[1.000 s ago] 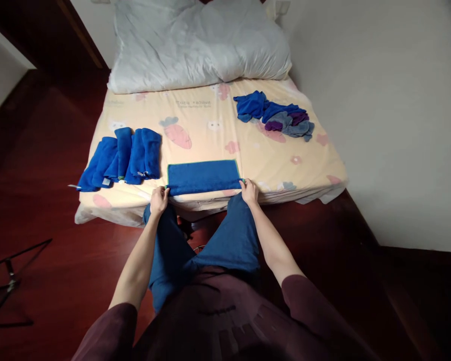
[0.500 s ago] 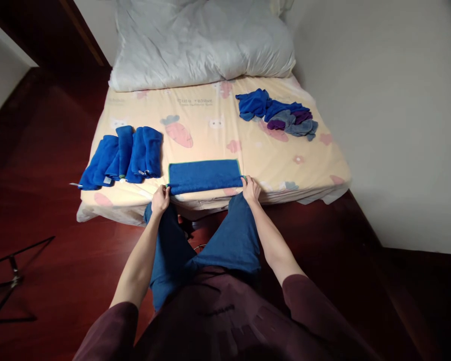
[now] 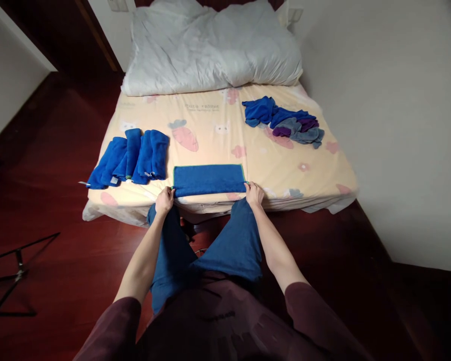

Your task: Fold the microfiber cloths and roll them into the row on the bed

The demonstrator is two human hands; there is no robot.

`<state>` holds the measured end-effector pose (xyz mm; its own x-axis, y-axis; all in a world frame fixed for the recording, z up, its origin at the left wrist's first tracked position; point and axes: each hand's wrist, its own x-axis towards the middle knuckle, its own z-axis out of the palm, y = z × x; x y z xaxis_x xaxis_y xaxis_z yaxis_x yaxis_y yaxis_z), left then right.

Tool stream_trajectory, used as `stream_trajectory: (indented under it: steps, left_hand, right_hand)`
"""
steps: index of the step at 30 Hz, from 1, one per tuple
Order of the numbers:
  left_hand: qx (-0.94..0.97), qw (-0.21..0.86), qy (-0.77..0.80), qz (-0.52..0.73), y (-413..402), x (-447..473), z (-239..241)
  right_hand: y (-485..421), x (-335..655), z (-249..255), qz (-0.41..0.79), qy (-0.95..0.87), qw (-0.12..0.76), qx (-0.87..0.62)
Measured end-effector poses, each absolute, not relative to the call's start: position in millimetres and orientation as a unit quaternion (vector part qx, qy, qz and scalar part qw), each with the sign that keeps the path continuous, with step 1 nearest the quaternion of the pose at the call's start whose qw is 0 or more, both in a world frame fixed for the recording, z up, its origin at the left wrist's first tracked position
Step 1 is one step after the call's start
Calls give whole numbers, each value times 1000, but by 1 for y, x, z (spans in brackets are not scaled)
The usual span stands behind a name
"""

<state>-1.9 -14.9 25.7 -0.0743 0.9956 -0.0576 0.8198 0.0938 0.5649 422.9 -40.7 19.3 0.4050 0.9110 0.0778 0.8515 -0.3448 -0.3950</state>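
A blue towel (image 3: 209, 180) is lying folded into a long strip at the near edge of the bed (image 3: 210, 145). The left hand (image 3: 164, 200) is pinching its near left corner, and the right hand (image 3: 254, 194) is pinching its near right corner. Just to its left, folded towels (image 3: 131, 158) are lying side by side. A loose heap of cloths (image 3: 285, 120) is sitting at the far right, well apart. A white pillow (image 3: 214, 47) is resting at the head. A dark stand (image 3: 19, 260) is standing on the floor (image 3: 60, 220).
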Motion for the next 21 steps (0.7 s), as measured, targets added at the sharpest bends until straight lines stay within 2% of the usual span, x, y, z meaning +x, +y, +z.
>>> stream_trajectory:
  steps: [2, 7, 11, 16, 21]
  left_hand:
    - [643, 209, 706, 210, -17, -1, 28]
    - [696, 96, 657, 275, -35, -2, 36]
    - [791, 108, 538, 271, -48, -4, 36]
    - [836, 126, 491, 211, -41, -1, 26]
    - [833, 121, 516, 160, -31, 6, 15]
  right_hand:
    - [-43, 423, 21, 75, -535, 206, -816]
    - [-64, 420, 26, 32, -579, 277, -766]
    - [-77, 419, 26, 39, -659, 288, -694]
    - [-71, 420, 20, 79, -741, 235, -624]
    - [-58, 419, 16, 111, -740, 157, -644]
